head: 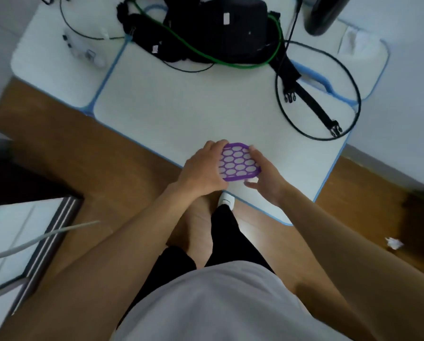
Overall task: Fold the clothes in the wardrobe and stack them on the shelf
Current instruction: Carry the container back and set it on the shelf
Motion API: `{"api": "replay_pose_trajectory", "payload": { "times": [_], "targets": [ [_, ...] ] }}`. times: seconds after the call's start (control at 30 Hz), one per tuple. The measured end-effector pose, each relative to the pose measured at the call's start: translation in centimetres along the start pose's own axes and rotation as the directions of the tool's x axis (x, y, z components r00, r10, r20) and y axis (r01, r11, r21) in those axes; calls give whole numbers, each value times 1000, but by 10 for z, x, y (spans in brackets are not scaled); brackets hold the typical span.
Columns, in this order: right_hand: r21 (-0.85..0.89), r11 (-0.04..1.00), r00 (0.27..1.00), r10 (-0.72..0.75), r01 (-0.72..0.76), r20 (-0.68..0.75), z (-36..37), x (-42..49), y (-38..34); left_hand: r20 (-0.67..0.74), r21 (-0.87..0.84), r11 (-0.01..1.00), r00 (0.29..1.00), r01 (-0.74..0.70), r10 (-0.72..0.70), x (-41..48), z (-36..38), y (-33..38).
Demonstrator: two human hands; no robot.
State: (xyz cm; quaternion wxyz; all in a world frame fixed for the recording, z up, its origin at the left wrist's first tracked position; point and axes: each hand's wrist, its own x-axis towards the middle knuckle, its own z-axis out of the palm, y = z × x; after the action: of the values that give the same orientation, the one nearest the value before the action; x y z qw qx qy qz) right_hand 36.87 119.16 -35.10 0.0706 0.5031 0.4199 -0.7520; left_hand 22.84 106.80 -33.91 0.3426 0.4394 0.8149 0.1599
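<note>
A flat purple plate (240, 162) with a grid of oval holes is held over the near edge of a white table (181, 107). My left hand (202, 171) grips its left edge, fingers curled over the top corner. On the opposite side my right hand (265, 175) holds the plate, thumb under the lower corner. No clothes, wardrobe or shelf are in view.
A black bag (225, 28) with straps, a green cord (230, 62) and a looped black cable (316, 94) lie at the back of the table. Brown wooden floor surrounds it. A crumpled paper (394, 243) lies on the floor at right. A metal-framed panel (21, 242) stands at left.
</note>
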Motion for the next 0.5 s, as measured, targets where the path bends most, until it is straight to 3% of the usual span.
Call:
{"api": "replay_pose_trajectory", "payload": {
  "times": [0.23, 0.33, 0.4, 0.5],
  "targets": [
    [-52, 994, 994, -92, 96, 64, 103, -26, -9, -140, -227, 974, 989, 6, -39, -87, -56, -57],
    [-97, 987, 988, -122, 131, 98, 166, -48, -6, -212, -384, 923, 969, 35, -125, -149, -80, -87],
    [-131, 981, 982, -126, 145, 140, 208, -65, 1, -270, -605, 795, 927, 45, -259, -196, -93, -107],
    [-104, 985, 965, -107, 136, 239, 275, -99, 22, -344, -841, 541, 782, -10, -520, -274, -106, -141]
  ]
}}
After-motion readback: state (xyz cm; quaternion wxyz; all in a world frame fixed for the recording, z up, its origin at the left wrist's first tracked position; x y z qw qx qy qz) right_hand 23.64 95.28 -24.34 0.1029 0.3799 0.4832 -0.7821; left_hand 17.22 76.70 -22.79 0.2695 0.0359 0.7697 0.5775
